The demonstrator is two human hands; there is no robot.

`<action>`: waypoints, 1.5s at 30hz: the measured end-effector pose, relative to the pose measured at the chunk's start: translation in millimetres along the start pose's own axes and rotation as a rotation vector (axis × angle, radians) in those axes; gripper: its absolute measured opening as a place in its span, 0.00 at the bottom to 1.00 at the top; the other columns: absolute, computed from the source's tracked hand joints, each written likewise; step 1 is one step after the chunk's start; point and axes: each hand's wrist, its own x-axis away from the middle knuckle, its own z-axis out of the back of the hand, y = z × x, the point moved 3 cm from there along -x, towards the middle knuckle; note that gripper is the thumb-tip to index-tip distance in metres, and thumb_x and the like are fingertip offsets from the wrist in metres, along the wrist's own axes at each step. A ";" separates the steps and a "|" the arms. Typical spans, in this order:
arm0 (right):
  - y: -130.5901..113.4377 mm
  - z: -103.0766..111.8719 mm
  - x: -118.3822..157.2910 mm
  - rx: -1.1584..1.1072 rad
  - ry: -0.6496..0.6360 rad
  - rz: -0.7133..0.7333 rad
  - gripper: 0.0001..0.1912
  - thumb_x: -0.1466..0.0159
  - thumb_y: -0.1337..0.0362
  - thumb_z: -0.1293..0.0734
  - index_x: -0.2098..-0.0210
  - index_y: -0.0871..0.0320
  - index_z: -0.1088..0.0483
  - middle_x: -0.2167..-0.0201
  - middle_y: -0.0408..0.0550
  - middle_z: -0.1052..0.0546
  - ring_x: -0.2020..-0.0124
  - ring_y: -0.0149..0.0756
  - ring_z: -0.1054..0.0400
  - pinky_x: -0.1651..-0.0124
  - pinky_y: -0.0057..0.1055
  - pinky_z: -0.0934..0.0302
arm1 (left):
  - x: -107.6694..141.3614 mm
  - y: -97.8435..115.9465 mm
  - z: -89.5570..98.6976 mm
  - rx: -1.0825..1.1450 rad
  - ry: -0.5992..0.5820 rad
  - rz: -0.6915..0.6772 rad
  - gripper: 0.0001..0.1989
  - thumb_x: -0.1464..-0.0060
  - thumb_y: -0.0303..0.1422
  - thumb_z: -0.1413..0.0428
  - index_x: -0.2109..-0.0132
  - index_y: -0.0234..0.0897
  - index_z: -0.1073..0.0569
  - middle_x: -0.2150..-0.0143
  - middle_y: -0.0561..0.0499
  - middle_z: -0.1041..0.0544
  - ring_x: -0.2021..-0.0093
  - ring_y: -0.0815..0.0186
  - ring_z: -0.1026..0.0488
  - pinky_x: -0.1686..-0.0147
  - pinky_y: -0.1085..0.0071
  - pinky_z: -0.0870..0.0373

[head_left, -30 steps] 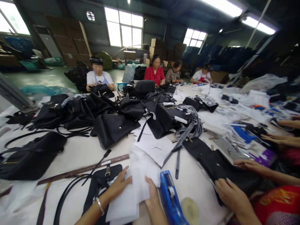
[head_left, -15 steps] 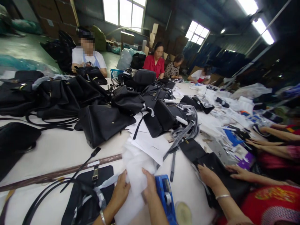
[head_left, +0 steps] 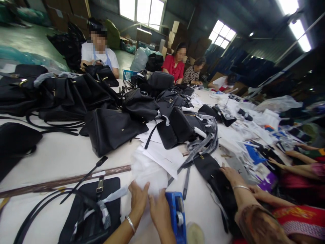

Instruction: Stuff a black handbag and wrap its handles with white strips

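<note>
A thin, crumpled white wrapping sheet (head_left: 149, 166) lies at the front middle of the table. My left hand (head_left: 138, 198), with a bangle at the wrist, is closed on its near part. Beside it, my right hand (head_left: 159, 206) grips the same sheet, the two thumbs close together. Just right of my right hand stands a blue tape dispenser (head_left: 175, 211). To the left of my left hand lies a black bag (head_left: 111, 193) with a gold buckle, its straps partly wrapped in thin white material.
White papers (head_left: 165, 154) lie beyond the sheet. Several black bags (head_left: 114, 130) crowd the table's middle and left. A pale round roll (head_left: 195, 233) sits by the dispenser. At right, a co-worker's hand (head_left: 232, 176) rests on another black bag (head_left: 210, 169). Other people sit across the table.
My hands have come closer together and gather the sheet between them; my left hand has moved slightly right. The co-worker's arms at right have shifted over their bag, and the view has turned slightly.
</note>
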 end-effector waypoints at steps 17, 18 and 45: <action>-25.9 -32.1 -61.4 0.146 0.109 0.198 0.12 0.37 0.72 0.42 0.57 0.57 0.33 0.62 0.50 0.29 0.55 0.42 0.37 0.52 0.37 0.42 | 19.8 34.7 -40.0 0.029 0.250 0.107 0.28 0.43 0.38 0.48 0.43 0.27 0.49 0.42 0.28 0.43 0.40 0.44 0.39 0.46 0.52 0.36; -25.5 -31.7 -59.2 0.129 0.118 0.209 0.12 0.37 0.72 0.42 0.57 0.57 0.33 0.61 0.50 0.30 0.55 0.42 0.37 0.51 0.37 0.42 | 19.7 36.9 -42.0 0.037 0.262 0.128 0.28 0.43 0.38 0.48 0.43 0.28 0.49 0.42 0.29 0.43 0.40 0.44 0.39 0.46 0.52 0.36; -26.6 -56.4 -51.2 0.150 0.105 0.166 0.11 0.35 0.66 0.40 0.52 0.54 0.36 0.60 0.51 0.32 0.57 0.44 0.37 0.54 0.39 0.39 | 10.7 28.7 10.4 -0.748 0.105 -1.029 0.45 0.57 0.23 0.37 0.35 0.50 0.45 0.30 0.46 0.49 0.31 0.45 0.65 0.36 0.38 0.64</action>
